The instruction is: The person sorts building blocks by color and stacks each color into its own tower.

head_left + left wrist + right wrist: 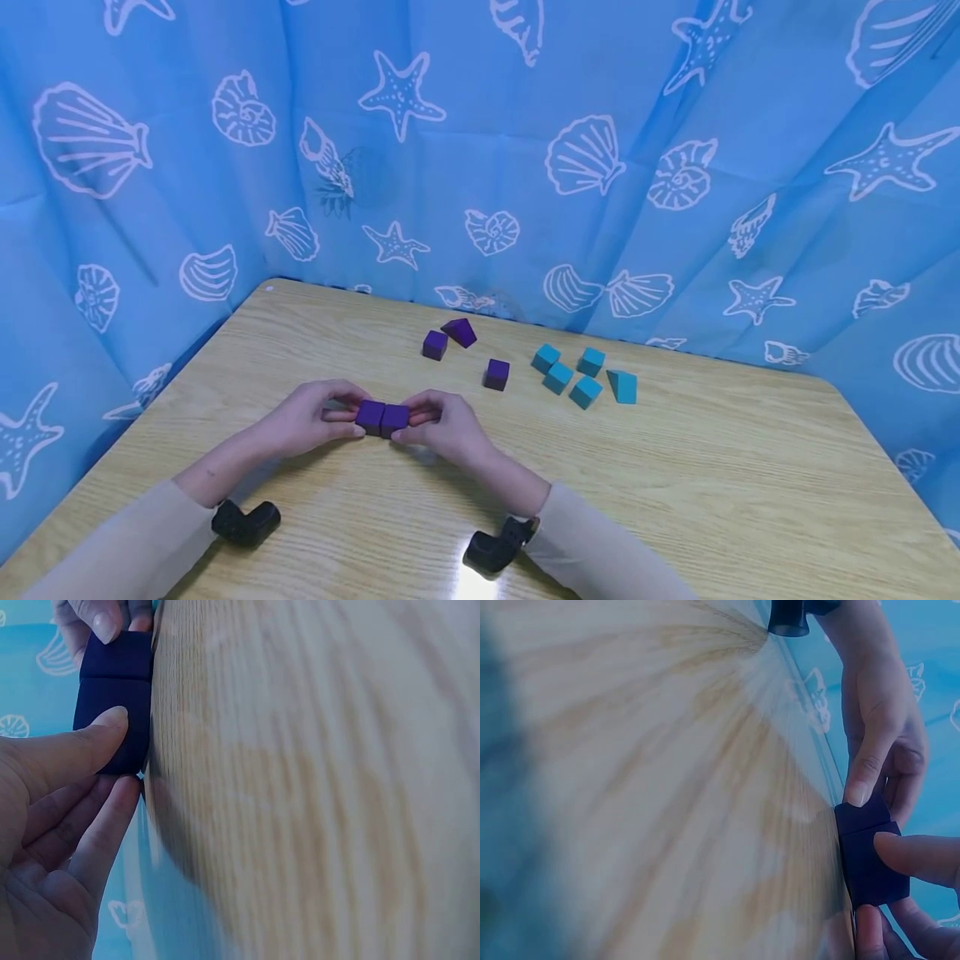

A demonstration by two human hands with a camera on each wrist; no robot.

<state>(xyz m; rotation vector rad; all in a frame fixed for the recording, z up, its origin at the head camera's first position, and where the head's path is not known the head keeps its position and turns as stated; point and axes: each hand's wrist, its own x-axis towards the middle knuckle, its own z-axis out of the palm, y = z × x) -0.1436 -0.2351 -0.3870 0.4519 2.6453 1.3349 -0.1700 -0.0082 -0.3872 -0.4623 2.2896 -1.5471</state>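
Two purple cubes stand side by side on the wooden table [675, 483], their facing sides touching or nearly so. My left hand [315, 421] pinches the left purple cube [370, 417], thumb on its near face and fingers at its far side and end. From the other end, my right hand [448, 429] grips the right purple cube [395, 421] in the same manner. The left wrist view shows the left thumb [105, 739] flat against its cube. In the right wrist view the right thumb [911, 853] presses the nearer cube [870, 877].
Beyond the hands lie a purple cube [435, 345], a purple triangular block [461, 332] and another purple cube [497, 374]. Farther right sit several teal cubes [558, 377] and a teal triangular block [623, 387]. A blue shell-patterned curtain [465, 167] hangs along the table's back and left edges.
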